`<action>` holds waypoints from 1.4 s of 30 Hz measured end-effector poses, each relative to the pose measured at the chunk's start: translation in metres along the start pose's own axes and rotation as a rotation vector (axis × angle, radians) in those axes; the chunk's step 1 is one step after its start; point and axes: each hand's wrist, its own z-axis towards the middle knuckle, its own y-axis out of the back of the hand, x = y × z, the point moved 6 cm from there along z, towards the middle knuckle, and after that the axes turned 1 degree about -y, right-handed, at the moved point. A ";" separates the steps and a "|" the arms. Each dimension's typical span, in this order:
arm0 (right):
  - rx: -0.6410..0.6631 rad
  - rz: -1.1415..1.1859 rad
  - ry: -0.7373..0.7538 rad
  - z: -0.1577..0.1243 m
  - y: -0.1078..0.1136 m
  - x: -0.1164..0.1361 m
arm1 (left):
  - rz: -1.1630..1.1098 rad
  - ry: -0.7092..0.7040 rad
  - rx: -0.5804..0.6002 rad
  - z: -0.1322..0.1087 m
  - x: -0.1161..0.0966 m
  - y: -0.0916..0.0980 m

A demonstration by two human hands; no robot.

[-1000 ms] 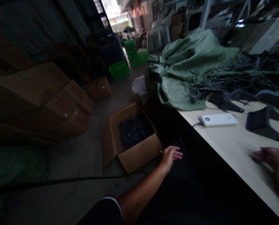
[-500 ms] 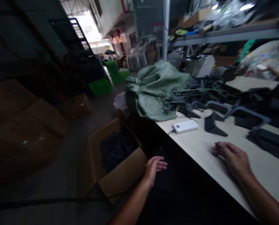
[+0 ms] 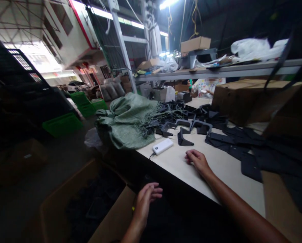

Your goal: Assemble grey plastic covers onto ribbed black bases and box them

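My left hand (image 3: pixel 146 197) hangs in the air beside the table edge, fingers stretched and a little apart, with nothing in it. Just left of it is an open cardboard box (image 3: pixel 112 216) with dark pieces inside. My right hand (image 3: pixel 198 162) is over the pale tabletop (image 3: pixel 217 168), its fingers curled in, and no object shows in them. Nearest to it are a black angled bracket (image 3: pixel 183 138) and a white power bank (image 3: pixel 163 146) with a cable.
A green woven sack (image 3: pixel 130 114) lies over the table's far left end. Dark frames (image 3: pixel 201 127) and flat black pieces (image 3: pixel 252 167) cover the back and right. A large carton (image 3: pixel 244 101) stands under a shelf (image 3: pixel 217 71). Another person (image 3: pixel 206 87) sits beyond.
The view has swung right and up, so more of the shelf, carton and black pieces shows. My left hand remains open and my right hand curled over the table.
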 end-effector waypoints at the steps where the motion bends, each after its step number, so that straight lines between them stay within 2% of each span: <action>1: -0.006 -0.003 0.012 0.001 0.000 0.000 | 0.015 -0.002 0.019 0.000 0.000 -0.003; 4: -0.044 -0.030 0.048 0.003 0.001 -0.002 | 0.044 -0.002 0.069 0.005 0.005 -0.009; 8: -0.112 -0.119 0.106 0.005 0.004 -0.005 | 0.072 -0.015 0.076 0.016 0.016 -0.009; 16: -0.199 -0.458 0.207 0.004 0.005 0.004 | 0.096 0.000 0.151 0.025 0.031 -0.017; 20: -0.164 -0.601 0.200 0.024 -0.002 0.018 | 0.096 0.005 0.196 0.022 0.019 -0.030; 25: -0.175 -0.713 0.149 0.068 -0.011 0.033 | 0.105 0.003 0.281 0.019 -0.006 -0.060; 28: -0.189 -0.726 0.111 0.074 -0.009 0.037 | 0.103 -0.003 0.334 0.019 -0.014 -0.070; 31: -0.222 -0.683 0.108 0.050 0.003 0.039 | 0.084 -0.006 0.326 0.021 -0.015 -0.062; 34: -0.254 -0.577 0.090 0.005 0.020 0.040 | 0.072 0.018 0.294 0.027 -0.011 -0.048; 36: -0.254 -0.489 0.049 -0.029 0.025 0.042 | 0.065 0.027 0.305 0.033 -0.011 -0.046; 39: -0.242 -0.324 -0.019 -0.078 0.021 0.048 | 0.003 0.005 0.387 0.045 -0.018 -0.060; 42: -0.215 -0.087 -0.106 -0.118 0.005 0.050 | -0.192 0.028 0.512 0.050 -0.030 -0.093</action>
